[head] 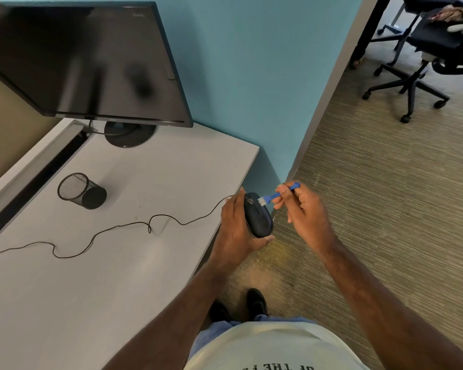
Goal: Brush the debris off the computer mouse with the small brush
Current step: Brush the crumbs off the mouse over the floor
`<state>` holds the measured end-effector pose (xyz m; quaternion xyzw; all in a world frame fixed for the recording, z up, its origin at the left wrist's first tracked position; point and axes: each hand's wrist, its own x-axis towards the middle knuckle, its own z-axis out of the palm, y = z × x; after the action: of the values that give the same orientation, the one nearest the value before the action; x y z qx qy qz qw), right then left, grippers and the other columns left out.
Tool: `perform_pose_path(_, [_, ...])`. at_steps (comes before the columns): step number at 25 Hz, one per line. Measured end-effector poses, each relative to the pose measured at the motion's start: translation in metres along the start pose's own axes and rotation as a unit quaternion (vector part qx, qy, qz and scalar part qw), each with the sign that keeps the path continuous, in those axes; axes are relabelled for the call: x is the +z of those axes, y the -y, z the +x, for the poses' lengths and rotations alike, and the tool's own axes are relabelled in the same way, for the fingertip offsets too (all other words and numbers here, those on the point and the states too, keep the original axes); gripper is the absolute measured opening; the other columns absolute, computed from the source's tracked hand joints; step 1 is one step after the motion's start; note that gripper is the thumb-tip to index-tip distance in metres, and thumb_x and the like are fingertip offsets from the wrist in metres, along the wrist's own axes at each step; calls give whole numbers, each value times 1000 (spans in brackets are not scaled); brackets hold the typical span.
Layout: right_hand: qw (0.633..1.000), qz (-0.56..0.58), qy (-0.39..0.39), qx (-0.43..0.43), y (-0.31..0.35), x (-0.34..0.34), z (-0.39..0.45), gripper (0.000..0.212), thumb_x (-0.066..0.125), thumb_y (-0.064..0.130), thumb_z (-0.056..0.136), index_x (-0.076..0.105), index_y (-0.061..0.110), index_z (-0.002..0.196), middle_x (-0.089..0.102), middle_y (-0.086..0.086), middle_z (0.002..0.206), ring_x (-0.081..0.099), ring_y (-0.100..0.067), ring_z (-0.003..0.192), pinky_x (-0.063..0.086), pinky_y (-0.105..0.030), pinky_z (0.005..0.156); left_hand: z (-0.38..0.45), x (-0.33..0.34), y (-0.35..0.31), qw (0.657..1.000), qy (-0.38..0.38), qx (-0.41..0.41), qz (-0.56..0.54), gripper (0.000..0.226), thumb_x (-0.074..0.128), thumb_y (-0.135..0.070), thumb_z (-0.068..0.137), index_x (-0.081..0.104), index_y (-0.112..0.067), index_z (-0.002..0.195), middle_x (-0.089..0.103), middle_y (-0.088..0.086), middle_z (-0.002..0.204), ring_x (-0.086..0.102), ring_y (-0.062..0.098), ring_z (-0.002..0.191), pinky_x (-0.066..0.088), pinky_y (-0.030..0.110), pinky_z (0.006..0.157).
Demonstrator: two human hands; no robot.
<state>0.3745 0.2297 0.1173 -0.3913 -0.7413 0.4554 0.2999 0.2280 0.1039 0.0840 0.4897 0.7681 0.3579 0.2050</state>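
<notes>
My left hand (234,231) grips a dark computer mouse (259,218) and holds it in the air just past the right edge of the white desk (112,263), above the carpet. Its thin black cable (134,224) trails left across the desk. My right hand (304,209) pinches the handle of a small blue brush (277,194). The brush's white bristles touch the mouse's front end, near the scroll wheel. Pale specks show on the mouse there.
A black monitor (86,57) on a round stand sits at the back of the desk. A black mesh pen cup (82,190) lies on its side left of the cable. A teal partition (251,76) stands behind. An office chair (422,57) is on the carpet far right.
</notes>
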Motion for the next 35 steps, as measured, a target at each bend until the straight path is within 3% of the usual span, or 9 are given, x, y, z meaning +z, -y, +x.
perform_pose_path(3, [998,-21,42,-38,3,4,-5,26,56,34,109,72,14,105,77,8,83,70,4,64,48,-7,56,0,-4,-6,999,-24,22,2,129,98,-45,56,20,-15,155,40,6,147,30,5,131,40,36,110])
perform_pose_path(6, [997,-32,69,-31,2,-7,-4,34,55,44,108,72,16,98,75,10,75,74,-1,69,54,-13,62,1,-3,-7,995,-57,80,-2,121,102,-29,52,28,-21,147,47,8,136,40,12,121,47,41,101])
perform_pose_path(8, [997,-25,66,-34,2,-14,-2,36,54,48,107,72,17,99,77,10,78,73,0,67,52,-10,58,-1,-4,-7,999,-31,40,3,123,100,-37,56,28,-11,152,44,10,143,38,17,129,45,45,105])
perform_pose_path(13, [993,-3,113,-44,3,-8,-1,20,57,35,109,74,23,110,77,10,82,71,1,65,53,-14,52,-1,-3,-2,1000,-3,7,-3,129,98,-43,57,25,-2,155,40,10,149,32,12,134,37,36,112])
perform_pose_path(17, [987,33,157,-11,5,-15,-1,20,55,48,106,71,38,97,78,0,76,72,-14,56,58,-26,52,-3,-2,-2,1000,-10,7,13,128,98,-45,57,27,1,153,42,13,147,36,18,134,37,35,112])
perform_pose_path(20, [985,112,132,-19,8,-17,-5,22,57,49,107,73,34,105,80,-5,86,79,-22,72,63,-31,58,-2,-1,-3,1000,-18,16,3,128,97,-47,58,26,1,154,41,11,147,34,14,133,36,32,111])
perform_pose_path(23, [981,124,145,-39,9,-12,-10,23,52,37,111,71,25,112,80,-3,97,81,-23,86,65,-32,62,2,-2,-1,999,-28,29,8,129,94,-52,60,24,1,155,41,11,148,35,17,135,34,29,111])
perform_pose_path(30, [985,64,160,2,-5,-20,-24,22,52,37,106,71,31,98,79,-3,84,76,-18,67,60,-27,55,3,-7,6,1000,-25,-4,-5,133,93,-56,58,19,-8,158,34,4,154,28,16,142,40,37,112])
perform_pose_path(35, [986,110,120,-30,7,-15,-20,20,53,33,107,70,24,103,79,-3,90,77,-21,72,58,-24,55,2,-4,3,1000,-11,-10,-10,132,94,-52,59,18,-8,158,36,4,152,31,16,140,39,33,110])
